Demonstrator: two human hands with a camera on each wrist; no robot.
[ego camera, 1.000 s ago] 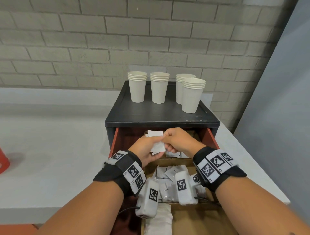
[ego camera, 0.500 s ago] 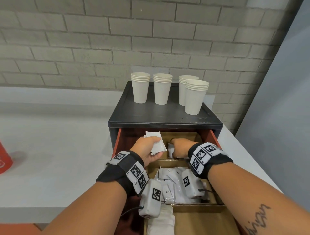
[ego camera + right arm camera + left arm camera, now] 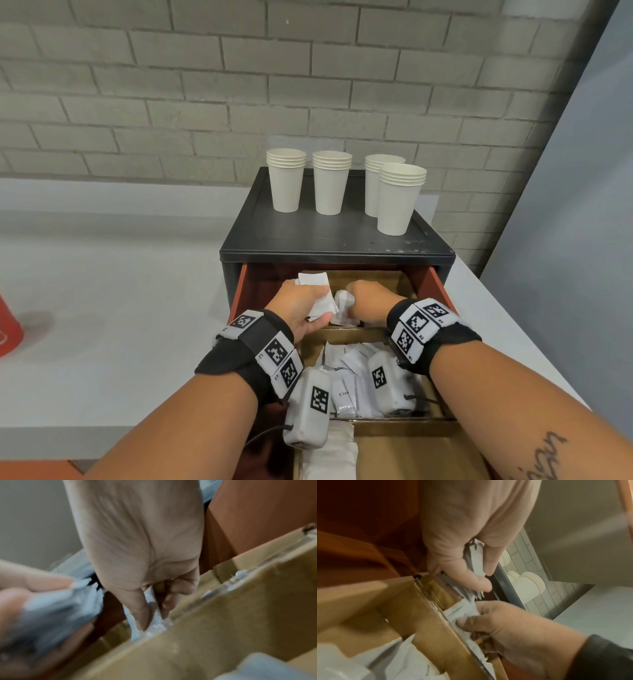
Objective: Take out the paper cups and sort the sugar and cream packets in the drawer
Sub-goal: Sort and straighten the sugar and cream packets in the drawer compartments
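My left hand [image 3: 301, 306] [image 3: 476, 572] holds a small stack of white packets [image 3: 317, 291] [image 3: 475, 559] over the back compartment of the open drawer [image 3: 433, 284]. My right hand [image 3: 364, 301] [image 3: 152, 609] reaches down into that same compartment and pinches white packets [image 3: 342, 305] [image 3: 154, 616] lying against the cardboard divider [image 3: 356, 329]. More white packets [image 3: 356, 370] fill the middle compartment, partly hidden by my wrists. Several stacks of white paper cups [image 3: 329, 181] stand on top of the black cabinet [image 3: 325, 240].
The cabinet sits on a white counter [image 3: 120, 308] against a grey brick wall [image 3: 239, 85]. A red object [image 3: 8, 334] shows at the far left edge. A grey panel [image 3: 565, 240] stands to the right. The front compartment holds more white packets [image 3: 329, 455].
My right hand has left the packets held in my left hand and dropped into the back compartment, where it now pinches packets. My left hand stays put with its stack.
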